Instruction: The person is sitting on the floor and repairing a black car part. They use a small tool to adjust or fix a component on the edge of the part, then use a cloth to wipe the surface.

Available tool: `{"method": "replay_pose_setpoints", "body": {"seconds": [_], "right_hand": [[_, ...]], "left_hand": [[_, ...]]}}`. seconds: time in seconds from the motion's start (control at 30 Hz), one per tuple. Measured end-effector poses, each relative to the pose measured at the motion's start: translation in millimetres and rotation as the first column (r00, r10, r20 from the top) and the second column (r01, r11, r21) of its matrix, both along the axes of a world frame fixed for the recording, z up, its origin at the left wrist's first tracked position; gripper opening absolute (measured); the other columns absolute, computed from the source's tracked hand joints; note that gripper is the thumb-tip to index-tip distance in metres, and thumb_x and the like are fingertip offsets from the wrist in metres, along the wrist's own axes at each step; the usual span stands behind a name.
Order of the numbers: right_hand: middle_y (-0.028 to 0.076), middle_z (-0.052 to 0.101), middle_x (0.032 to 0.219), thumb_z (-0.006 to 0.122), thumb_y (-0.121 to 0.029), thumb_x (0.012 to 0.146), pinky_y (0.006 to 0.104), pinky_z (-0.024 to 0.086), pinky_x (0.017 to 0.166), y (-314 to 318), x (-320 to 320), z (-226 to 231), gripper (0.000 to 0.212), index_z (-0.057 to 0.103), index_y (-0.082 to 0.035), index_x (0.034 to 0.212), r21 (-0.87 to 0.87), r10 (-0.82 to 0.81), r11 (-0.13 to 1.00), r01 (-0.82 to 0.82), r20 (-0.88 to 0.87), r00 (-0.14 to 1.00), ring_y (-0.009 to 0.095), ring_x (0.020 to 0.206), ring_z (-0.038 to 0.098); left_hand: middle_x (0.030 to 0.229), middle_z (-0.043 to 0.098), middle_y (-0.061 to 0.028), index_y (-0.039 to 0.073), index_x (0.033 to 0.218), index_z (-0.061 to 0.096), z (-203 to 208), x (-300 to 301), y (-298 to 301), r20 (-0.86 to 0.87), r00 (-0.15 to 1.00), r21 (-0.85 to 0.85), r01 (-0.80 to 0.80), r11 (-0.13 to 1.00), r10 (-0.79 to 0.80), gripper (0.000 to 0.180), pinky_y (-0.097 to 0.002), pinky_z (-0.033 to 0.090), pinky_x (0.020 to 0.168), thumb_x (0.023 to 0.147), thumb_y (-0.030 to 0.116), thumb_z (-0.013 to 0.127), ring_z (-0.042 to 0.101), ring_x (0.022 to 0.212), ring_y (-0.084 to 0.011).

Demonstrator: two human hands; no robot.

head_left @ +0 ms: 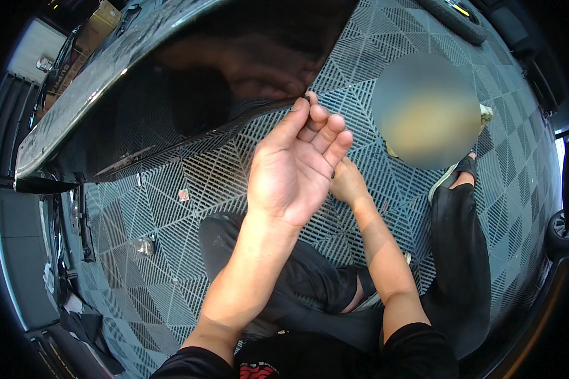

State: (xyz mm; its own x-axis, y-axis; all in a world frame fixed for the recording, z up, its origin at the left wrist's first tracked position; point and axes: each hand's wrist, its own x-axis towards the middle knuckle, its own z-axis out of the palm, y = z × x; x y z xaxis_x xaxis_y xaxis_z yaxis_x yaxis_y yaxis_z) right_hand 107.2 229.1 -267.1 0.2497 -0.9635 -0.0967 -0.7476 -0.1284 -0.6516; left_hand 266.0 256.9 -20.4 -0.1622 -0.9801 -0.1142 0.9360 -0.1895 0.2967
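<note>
Mid-frame, the left hand (pixel 294 164) pinches the panel (pixel 189 95) by its edge; the right hand (pixel 349 182), right of centre, has an unclear grip.

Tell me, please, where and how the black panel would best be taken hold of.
Probably pinch the panel by its lower edge, near the right-hand corner, coming from below. That edge overhangs the floor and meets the right edge in a clear corner, while the broad, glossy face shows nothing to hook. The left grip is at that corner.
</note>
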Motion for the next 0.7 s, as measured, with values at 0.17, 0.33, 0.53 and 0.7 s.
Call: {"method": "replay_pose_setpoints", "body": {"seconds": [0.17, 0.33, 0.53, 0.7], "right_hand": [[0.018, 0.064, 0.117, 0.078, -0.019, 0.087, 0.0501, 0.053, 0.095, 9, 7, 10, 0.036, 0.062, -0.006, 0.116, 0.011, -0.072, 0.997, 0.073, -0.094, 0.993, 0.040, 0.112, 0.063], [0.016, 0.066, 0.114, 0.076, -0.019, 0.087, 0.0504, 0.054, 0.092, 6, 10, 10, 0.032, 0.062, -0.007, 0.114, 0.018, -0.134, 0.990, 0.137, -0.119, 0.984, 0.039, 0.108, 0.065], [0.017, 0.068, 0.111, 0.074, -0.020, 0.088, 0.0506, 0.054, 0.093, 0, 14, 17, 0.025, 0.066, -0.007, 0.107, 0.079, -0.165, 0.981, 0.175, -0.123, 0.979, 0.039, 0.107, 0.066], [0.018, 0.067, 0.115, 0.071, -0.014, 0.088, 0.0497, 0.055, 0.093, -10, 13, 25, 0.019, 0.066, -0.007, 0.105, 0.161, -0.152, 0.973, 0.167, -0.101, 0.983, 0.039, 0.108, 0.066]], "left_hand": [[0.095, 0.067, -0.0043, 0.005, 0.112, 0.064, -2, 26, -4, 0.175, 0.978, -0.052, 0.124, 0.991, -0.113, 0.018, -0.0391, 0.060, 0.088, 0.106, 0.020, 0.058, 0.070, 0.097, -0.0225], [0.093, 0.067, -0.0057, 0.002, 0.109, 0.065, 5, 39, -10, 0.279, 0.945, -0.062, 0.195, 0.979, -0.171, 0.017, -0.0418, 0.062, 0.084, 0.105, 0.018, 0.058, 0.072, 0.094, -0.0245], [0.095, 0.066, -0.0067, 0.003, 0.111, 0.064, 5, 43, -12, 0.280, 0.932, -0.034, 0.249, 0.968, -0.230, 0.021, -0.0441, 0.063, 0.087, 0.107, 0.021, 0.054, 0.072, 0.096, -0.0262], [0.100, 0.063, -0.0051, 0.004, 0.117, 0.060, 6, 49, -9, 0.255, 0.930, -0.068, 0.291, 0.954, -0.266, 0.020, -0.0459, 0.062, 0.092, 0.108, 0.020, 0.052, 0.068, 0.103, -0.0275]]}}
